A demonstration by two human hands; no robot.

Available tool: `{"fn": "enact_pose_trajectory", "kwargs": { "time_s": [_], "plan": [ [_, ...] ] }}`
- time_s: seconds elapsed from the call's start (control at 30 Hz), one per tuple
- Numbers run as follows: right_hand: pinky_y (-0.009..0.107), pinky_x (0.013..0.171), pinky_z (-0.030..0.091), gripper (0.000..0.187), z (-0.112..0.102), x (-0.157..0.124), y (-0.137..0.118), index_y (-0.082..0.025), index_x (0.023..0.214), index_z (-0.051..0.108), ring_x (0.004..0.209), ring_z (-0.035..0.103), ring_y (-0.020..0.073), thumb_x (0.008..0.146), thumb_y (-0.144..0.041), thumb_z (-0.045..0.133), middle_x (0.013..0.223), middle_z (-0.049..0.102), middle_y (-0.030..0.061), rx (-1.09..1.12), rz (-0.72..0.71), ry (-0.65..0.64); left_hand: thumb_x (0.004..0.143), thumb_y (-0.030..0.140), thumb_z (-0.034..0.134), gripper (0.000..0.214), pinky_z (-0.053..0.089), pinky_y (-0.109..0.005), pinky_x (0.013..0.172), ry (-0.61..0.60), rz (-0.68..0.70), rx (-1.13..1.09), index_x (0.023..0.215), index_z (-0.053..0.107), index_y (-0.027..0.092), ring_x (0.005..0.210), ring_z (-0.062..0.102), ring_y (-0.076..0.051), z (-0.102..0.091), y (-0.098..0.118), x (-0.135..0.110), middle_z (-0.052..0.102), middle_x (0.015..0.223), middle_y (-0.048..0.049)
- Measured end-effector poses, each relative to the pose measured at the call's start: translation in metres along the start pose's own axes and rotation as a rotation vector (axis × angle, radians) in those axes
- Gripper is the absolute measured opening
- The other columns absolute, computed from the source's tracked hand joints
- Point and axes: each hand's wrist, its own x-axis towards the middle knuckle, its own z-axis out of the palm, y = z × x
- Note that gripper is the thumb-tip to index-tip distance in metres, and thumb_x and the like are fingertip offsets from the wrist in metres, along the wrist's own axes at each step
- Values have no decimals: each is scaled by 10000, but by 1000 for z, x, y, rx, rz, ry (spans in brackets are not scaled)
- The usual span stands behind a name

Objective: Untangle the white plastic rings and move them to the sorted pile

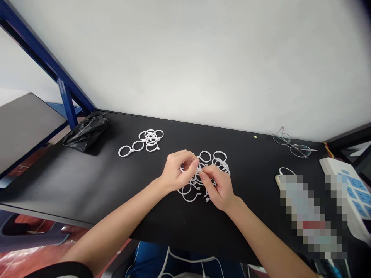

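My left hand (180, 170) and my right hand (218, 188) meet over the black tabletop, thumbs and fingers pinched close together. Between their fingertips is a white plastic ring (199, 170) with a small clasp; my fingers cover much of it. Beneath and around both hands lies a loose pile of similar white rings (189, 200), some of them with their ends apart. Farther left, a second cluster of white rings (151, 139) rests on the table, overlapping one another, and the ones at its left side sit end to end.
A crumpled black plastic bag (87, 133) lies at the table's left end. Eyeglasses (290, 144) rest near the wall at right. A white power strip (333, 170) and a pixelated object (310, 216) with a cable occupy the right side. White cords (188, 259) hang below the front edge.
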Motion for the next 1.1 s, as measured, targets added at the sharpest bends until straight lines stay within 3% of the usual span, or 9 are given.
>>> {"fn": "enact_pose_trajectory", "kwargs": {
  "time_s": [1.1],
  "plan": [
    [226,466,343,112,0,-2,0,-214,843,500,474,391,86,947,-192,465,577,424,-62,32,12,-23,916,324,450,348,361,-244,510,-39,8,-32,619,530,160,507,444,-103,-1,-1,0,516,533,-4]
  ]
}}
